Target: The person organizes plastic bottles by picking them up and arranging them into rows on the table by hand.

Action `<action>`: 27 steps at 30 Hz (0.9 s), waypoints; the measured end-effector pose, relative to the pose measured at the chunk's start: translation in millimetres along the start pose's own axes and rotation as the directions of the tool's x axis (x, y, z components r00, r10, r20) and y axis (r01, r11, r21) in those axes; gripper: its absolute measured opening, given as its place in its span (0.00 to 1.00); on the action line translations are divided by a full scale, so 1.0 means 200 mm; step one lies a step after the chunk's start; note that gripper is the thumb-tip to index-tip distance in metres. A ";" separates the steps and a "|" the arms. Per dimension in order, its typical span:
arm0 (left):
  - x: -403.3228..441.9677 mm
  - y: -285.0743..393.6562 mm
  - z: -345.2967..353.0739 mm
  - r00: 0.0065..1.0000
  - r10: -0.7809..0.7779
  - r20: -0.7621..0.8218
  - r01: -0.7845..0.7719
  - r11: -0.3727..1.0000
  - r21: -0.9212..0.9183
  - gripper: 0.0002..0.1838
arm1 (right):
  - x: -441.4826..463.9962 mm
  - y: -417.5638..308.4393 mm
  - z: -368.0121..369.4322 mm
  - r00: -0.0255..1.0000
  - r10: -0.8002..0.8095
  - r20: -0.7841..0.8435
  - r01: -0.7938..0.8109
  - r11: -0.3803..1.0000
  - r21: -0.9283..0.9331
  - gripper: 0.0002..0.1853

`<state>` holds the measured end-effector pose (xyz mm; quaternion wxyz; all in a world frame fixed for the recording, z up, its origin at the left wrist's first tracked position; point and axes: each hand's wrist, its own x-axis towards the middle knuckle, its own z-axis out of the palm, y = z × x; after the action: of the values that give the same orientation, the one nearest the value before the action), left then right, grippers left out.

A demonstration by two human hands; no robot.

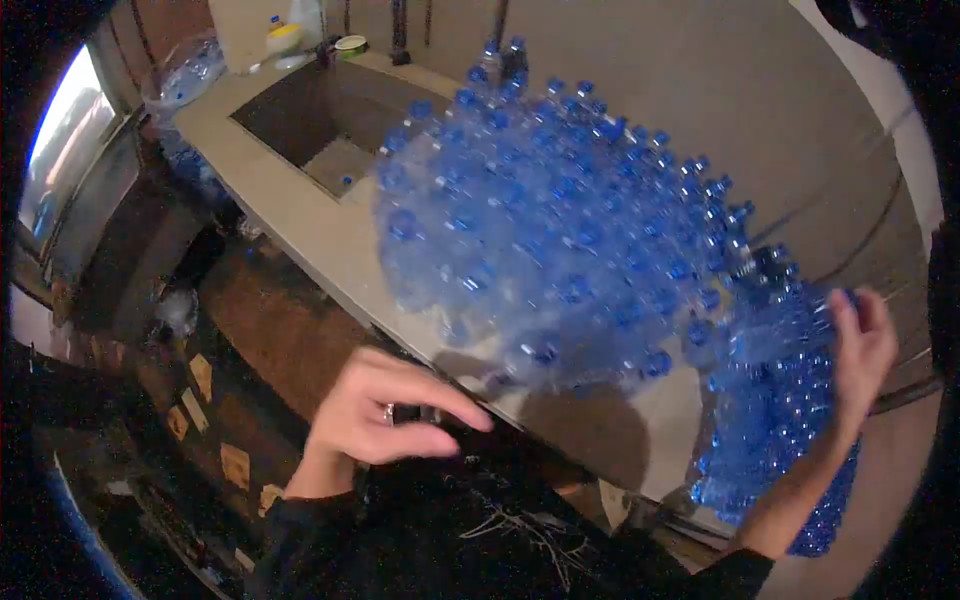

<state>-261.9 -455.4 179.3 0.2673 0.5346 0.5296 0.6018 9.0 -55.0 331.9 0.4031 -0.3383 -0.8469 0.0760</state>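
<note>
left hand [395,415] half-curled, right hand [866,345] pinched, arm extended

Glossy, clear blue plastic bottles [540,220]

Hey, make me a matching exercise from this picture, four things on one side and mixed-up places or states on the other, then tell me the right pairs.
Things:
1. Left hand
2. Right hand
3. Sink
4. Bottles

Places and states:
A. Set into the counter, with a small blue thing inside
B. Crowded together, with blue caps
C. Wearing a ring, thumb and fingers apart
D. At the right end of the bottle crowd

Right pairs: 1-C, 2-D, 3-A, 4-B.
</note>
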 end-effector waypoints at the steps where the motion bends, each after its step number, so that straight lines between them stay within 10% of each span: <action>1: -0.07 -0.07 -0.16 0.988 0.029 -0.154 -0.030 1.000 -0.005 0.08 | 0.16 -0.16 -0.03 1.000 0.020 0.007 -0.020 0.999 -0.045 0.14; 4: -0.09 -0.34 -0.59 0.691 -0.111 -0.715 0.180 0.983 0.021 0.13 | 0.69 -0.51 0.03 0.928 -0.373 0.011 0.358 0.883 -0.303 0.17; 5: -0.06 -0.47 -0.72 0.661 -0.126 -0.740 0.135 0.990 -0.049 0.15 | 1.00 -0.43 0.06 0.701 -0.710 0.065 0.679 0.637 -0.364 0.17; 7: 0.01 -0.74 -0.98 0.631 -0.165 -0.758 0.112 0.986 -0.122 0.17 | 1.23 -0.67 0.33 0.748 -0.662 0.049 0.663 0.741 -0.100 0.16; 10: 0.22 -0.93 -1.21 0.619 -0.192 -0.761 0.118 0.981 -0.151 0.20 | 1.19 -1.26 0.87 0.871 -0.275 0.408 0.037 0.864 0.502 0.13; 20: 0.96 -1.36 -1.46 0.791 -0.035 -0.611 0.297 0.895 0.333 0.38 | 0.99 -1.57 2.58 0.817 -0.175 0.550 0.254 0.965 -0.071 0.21; 24: 1.13 -1.50 -1.40 0.837 0.069 -0.543 0.265 0.816 0.514 0.40 | 0.90 -1.54 2.74 0.786 -0.178 0.592 0.339 0.925 -0.171 0.29; 27: 1.20 -1.48 -1.37 0.856 -0.177 -0.486 0.420 0.786 0.454 0.38 | 0.92 -1.53 2.70 0.727 -0.173 0.665 0.451 0.850 -0.272 0.30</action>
<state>-656.0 -250.9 28.9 0.0783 0.3534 0.8025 0.4744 -625.6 -92.7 212.4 0.0290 -0.2210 -0.9723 -0.0702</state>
